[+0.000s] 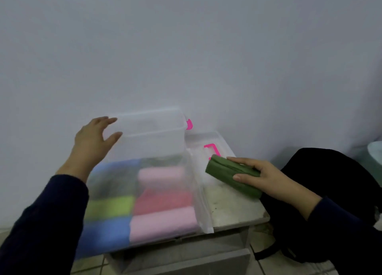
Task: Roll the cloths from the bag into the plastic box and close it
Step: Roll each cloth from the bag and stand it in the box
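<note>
A clear plastic box [157, 134] stands on a small grey table, against the wall. Inside it lie several rolled cloths: blue [107, 233], light green [109, 206], pink [163, 223] and red [163, 200]. My left hand [93, 138] is spread at the box's far left rim, fingers straight. My right hand [260, 175] grips a rolled dark green cloth [225, 173] just right of the box, above the table. The black bag [330, 181] sits to the right of the table.
The box's clear lid [206, 140] with pink clips [213, 148] lies on the table [233, 210] behind the green roll. A pink clip [189, 124] sticks out at the box's far right corner. Tiled floor shows below.
</note>
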